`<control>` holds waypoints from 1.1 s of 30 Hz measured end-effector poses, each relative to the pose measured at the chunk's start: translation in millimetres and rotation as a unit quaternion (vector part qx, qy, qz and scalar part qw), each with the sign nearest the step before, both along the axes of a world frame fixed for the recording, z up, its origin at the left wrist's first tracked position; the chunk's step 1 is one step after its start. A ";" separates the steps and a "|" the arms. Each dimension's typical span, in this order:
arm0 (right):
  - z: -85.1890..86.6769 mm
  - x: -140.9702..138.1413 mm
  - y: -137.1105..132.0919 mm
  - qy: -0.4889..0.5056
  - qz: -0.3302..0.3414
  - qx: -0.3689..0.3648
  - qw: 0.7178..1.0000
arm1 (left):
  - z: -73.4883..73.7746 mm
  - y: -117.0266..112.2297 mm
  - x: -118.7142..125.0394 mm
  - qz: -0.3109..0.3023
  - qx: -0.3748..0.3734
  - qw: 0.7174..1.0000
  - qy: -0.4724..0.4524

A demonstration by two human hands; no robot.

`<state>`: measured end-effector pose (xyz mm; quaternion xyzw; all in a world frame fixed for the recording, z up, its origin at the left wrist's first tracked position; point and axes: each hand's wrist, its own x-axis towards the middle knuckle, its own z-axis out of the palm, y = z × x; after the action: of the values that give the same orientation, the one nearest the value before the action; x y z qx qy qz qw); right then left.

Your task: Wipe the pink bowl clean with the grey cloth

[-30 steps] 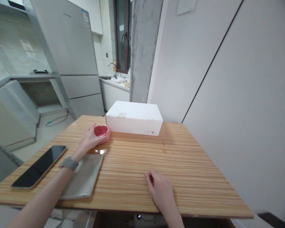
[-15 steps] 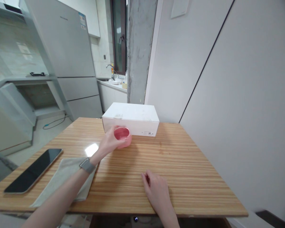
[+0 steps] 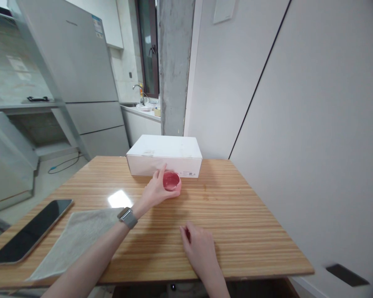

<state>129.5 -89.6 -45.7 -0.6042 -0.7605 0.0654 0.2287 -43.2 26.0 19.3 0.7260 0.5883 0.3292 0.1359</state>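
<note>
My left hand (image 3: pixel 157 188), with a grey-banded watch on the wrist, grips a small pink bowl (image 3: pixel 177 189) by its side. Thumb and fingers are around the bowl, while the index finger points up off the rim. The bowl is tilted a little towards me, and its inside shows no contents. Just behind it stands a white box (image 3: pixel 164 147). My right hand (image 3: pixel 200 248) rests on the table nearer the front edge, its fingers curled in and nothing seen in them.
A wooden table (image 3: pixel 242 231) carries all this. On its left lie a grey-white cloth (image 3: pixel 77 236), partly under my left forearm, and a black phone (image 3: pixel 31 231). A white wall panel (image 3: pixel 313 124) rises on the right. A fridge (image 3: pixel 77 62) stands behind on the left.
My left hand has moved the pink bowl to the right along the front of the white box, and its index finger has lifted. My right hand stays put. The view has shifted slightly.
</note>
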 end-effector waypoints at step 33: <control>32.3 -19.7 -7.8 0.792 0.087 -0.434 0.420 | -30.9 -133.2 27.6 -0.081 0.006 0.983 -0.163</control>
<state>109.8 -97.4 -13.4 -0.2353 -0.1625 0.8559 0.4310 -15.6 -107.2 -11.6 0.7086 0.4955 0.4344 0.2524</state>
